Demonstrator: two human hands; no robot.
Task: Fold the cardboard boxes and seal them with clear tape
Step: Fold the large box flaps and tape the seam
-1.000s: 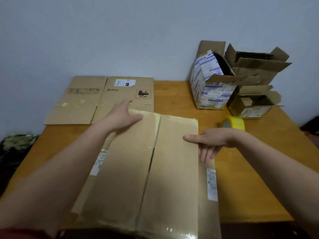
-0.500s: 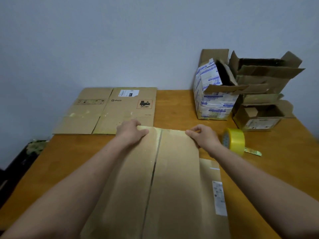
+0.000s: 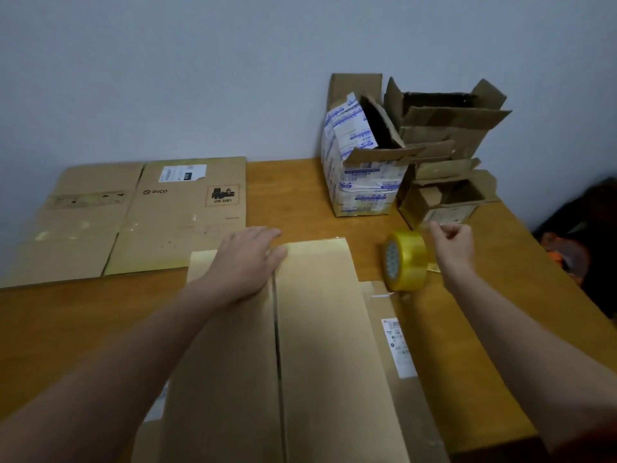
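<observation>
Box-sealing in progress: a person's left hand [image 3: 247, 259] lies flat, fingers straight, across the far end of the box [image 3: 320, 329], on the seam [image 3: 276, 345] that runs from 12 to 6 o'clock. The tape roll [image 3: 405, 260] stands on edge on the bench [image 3: 300, 195] at the box's 2 o'clock, just beside its right flap. The right hand [image 3: 454, 243], the nearer one, hovers at the roll's 3 o'clock with fingers curled. Whether they pinch a loose tape end cannot be told.

Bare left forearm [image 3: 140, 349]; bare right forearm [image 3: 534, 345]; uncovered to the wrist
</observation>
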